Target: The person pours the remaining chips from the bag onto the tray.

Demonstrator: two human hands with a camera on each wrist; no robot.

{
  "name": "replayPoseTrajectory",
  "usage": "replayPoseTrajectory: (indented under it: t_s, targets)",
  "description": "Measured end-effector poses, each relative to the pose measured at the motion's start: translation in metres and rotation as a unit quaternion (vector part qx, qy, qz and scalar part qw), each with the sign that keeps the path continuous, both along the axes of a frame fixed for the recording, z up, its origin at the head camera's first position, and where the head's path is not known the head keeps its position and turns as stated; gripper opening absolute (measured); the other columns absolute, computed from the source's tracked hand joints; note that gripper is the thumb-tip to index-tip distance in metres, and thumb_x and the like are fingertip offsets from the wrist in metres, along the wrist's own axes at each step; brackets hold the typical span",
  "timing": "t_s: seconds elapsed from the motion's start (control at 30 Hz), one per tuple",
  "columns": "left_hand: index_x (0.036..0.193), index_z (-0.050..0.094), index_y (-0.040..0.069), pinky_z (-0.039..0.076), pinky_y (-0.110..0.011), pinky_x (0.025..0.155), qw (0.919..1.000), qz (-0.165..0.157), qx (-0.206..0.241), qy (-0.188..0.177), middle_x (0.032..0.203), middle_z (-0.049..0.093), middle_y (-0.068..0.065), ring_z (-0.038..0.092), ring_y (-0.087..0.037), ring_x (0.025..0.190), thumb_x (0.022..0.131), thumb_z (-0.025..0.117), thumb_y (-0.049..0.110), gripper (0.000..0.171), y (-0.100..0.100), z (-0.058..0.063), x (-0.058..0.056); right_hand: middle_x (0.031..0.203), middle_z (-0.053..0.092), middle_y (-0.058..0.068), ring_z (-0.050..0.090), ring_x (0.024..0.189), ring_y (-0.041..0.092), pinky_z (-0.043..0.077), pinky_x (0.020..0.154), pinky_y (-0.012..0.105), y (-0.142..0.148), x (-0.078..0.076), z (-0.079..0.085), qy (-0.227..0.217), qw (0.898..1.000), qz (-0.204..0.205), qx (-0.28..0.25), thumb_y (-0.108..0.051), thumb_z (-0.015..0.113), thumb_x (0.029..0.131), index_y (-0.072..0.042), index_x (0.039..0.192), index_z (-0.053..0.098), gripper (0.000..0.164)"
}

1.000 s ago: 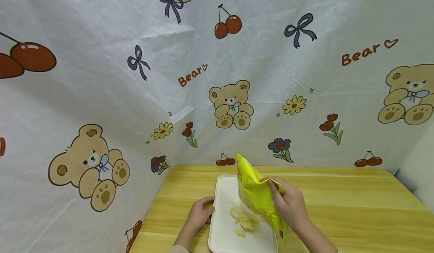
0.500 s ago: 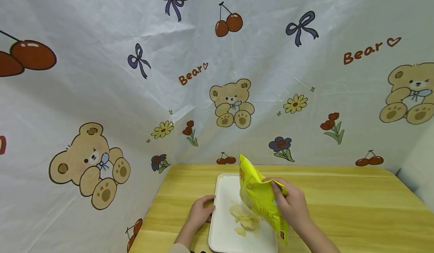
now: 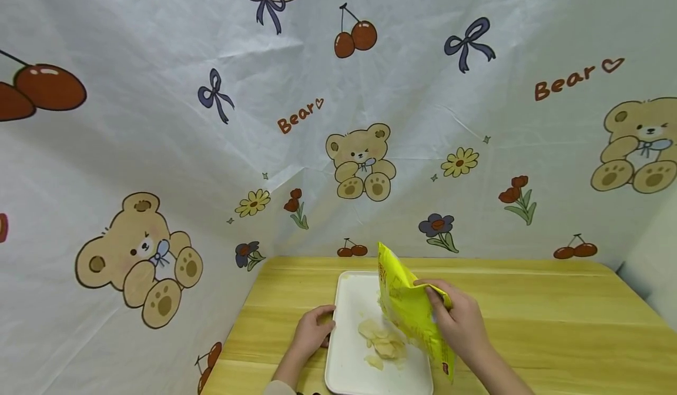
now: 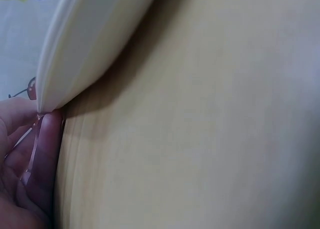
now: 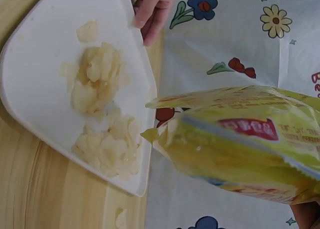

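Room over left side of tray (image 3: 346,367); yellow bag (image 3: 412,313) blocks right.

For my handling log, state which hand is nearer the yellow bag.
Right. The right hand grips the yellow bag; the left hand is apart from it, holding the left edge of the white tray.

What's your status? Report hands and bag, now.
Right hand gripping yellow bag, tilted toward tray. Left hand touching tray edge. Chips heaped on tray, stray chip on table. No obstruction visible.

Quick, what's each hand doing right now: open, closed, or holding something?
Left hand: holding the tray by its edge.
Right hand: holding the bag.
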State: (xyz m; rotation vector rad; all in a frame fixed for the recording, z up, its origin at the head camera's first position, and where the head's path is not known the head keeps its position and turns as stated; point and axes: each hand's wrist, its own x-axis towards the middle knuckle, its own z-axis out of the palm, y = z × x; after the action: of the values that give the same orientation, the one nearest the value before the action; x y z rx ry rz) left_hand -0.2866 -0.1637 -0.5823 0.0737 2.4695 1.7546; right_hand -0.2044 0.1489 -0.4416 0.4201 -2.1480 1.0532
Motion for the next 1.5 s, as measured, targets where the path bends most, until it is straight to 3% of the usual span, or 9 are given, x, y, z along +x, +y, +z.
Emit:
replayPoseTrajectory:
  t_s: [0.1,0.27,0.4,0.5,0.87,1.03,1.13,1.33,1.5]
  targets:
    - [0.130,0.065,0.011,0.058,-0.029,0.048,1.0000,-0.001,0.000,0.003,0.059,0.054,0.000,0.055,-0.008,0.047,0.092,0.067,0.007,0.038,0.000,0.000,0.000,0.066,0.054,-0.014,0.014,0.045,-0.015,0.024,0.037,0.011,0.005,0.001,-0.001,0.022,1.000,0.001,0.006,-0.001,0.063,0.095,-0.016,0.106,0.074,0.022]
    - [0.130,0.065,0.012,0.057,-0.029,0.048,1.0000,-0.002,-0.004,0.004,0.058,0.052,0.001,0.053,-0.008,0.046,0.093,0.067,0.007,0.038,0.000,-0.001,0.000,0.059,0.041,-0.015,0.014,0.043,-0.016,0.022,0.034,0.011,0.014,0.002,-0.003,0.039,0.999,-0.007,-0.002,0.002,0.062,0.095,-0.014,0.108,0.074,0.025]
    - [0.131,0.065,0.012,0.056,-0.028,0.047,1.0000,-0.002,-0.005,0.004,0.058,0.051,0.002,0.052,-0.007,0.045,0.093,0.067,0.007,0.038,0.000,-0.001,0.000,0.065,0.052,-0.011,0.022,0.041,-0.012,0.024,0.035,0.012,0.021,0.003,-0.005,0.045,0.999,-0.002,-0.017,0.004,0.060,0.095,-0.012,0.110,0.074,0.026]
    - [0.131,0.065,0.012,0.056,-0.028,0.047,1.0000,-0.001,-0.004,0.002,0.057,0.051,0.002,0.052,-0.008,0.045,0.093,0.067,0.007,0.038,0.000,0.000,0.000,0.083,0.067,-0.004,0.026,0.041,-0.009,0.025,0.036,0.011,0.026,0.004,-0.006,0.054,0.998,0.003,-0.017,0.006,0.060,0.094,-0.011,0.112,0.073,0.028]
    - [0.131,0.065,0.011,0.056,-0.028,0.046,1.0000,0.001,-0.002,-0.001,0.058,0.050,0.001,0.052,-0.008,0.045,0.093,0.066,0.006,0.038,0.001,0.002,0.001,0.105,0.073,0.007,0.026,0.049,-0.008,0.029,0.044,0.010,0.041,0.006,-0.006,0.051,0.998,-0.022,-0.001,0.004,0.060,0.095,-0.013,0.113,0.073,0.028]
    - [0.132,0.064,0.010,0.056,-0.028,0.046,1.0000,0.001,-0.006,0.000,0.057,0.051,0.001,0.053,-0.008,0.045,0.093,0.066,0.006,0.039,0.001,0.002,0.001,0.111,0.074,0.007,0.050,0.084,-0.022,0.040,0.064,0.002,0.050,0.005,-0.009,0.053,0.998,-0.038,0.023,0.004,0.062,0.094,-0.012,0.115,0.072,0.029]
    - [0.132,0.064,0.010,0.057,-0.028,0.047,1.0000,0.002,-0.007,0.001,0.057,0.051,0.001,0.054,-0.008,0.046,0.093,0.066,0.006,0.039,0.001,0.001,0.001,0.112,0.074,0.007,0.049,0.108,-0.024,0.042,0.078,-0.001,0.055,0.006,-0.011,0.055,0.997,-0.046,0.032,0.005,0.064,0.092,-0.012,0.114,0.073,0.030]
    - [0.132,0.064,0.010,0.057,-0.028,0.047,1.0000,-0.004,-0.002,-0.001,0.057,0.051,0.002,0.052,-0.008,0.045,0.093,0.066,0.006,0.039,0.001,0.000,-0.001,0.107,0.075,0.007,0.052,0.094,-0.015,0.043,0.067,0.002,0.065,0.007,-0.015,0.083,0.991,-0.082,0.071,0.011,0.071,0.083,-0.011,0.109,0.074,0.035]
    - [0.133,0.063,0.009,0.057,-0.028,0.047,1.0000,-0.006,-0.004,-0.001,0.059,0.053,0.001,0.053,-0.008,0.046,0.093,0.066,0.006,0.040,0.001,0.001,0.000,0.109,0.075,0.004,0.056,0.105,-0.009,0.036,0.092,-0.005,0.070,0.009,-0.018,0.086,0.987,-0.098,0.090,0.013,0.074,0.078,-0.012,0.109,0.074,0.040]
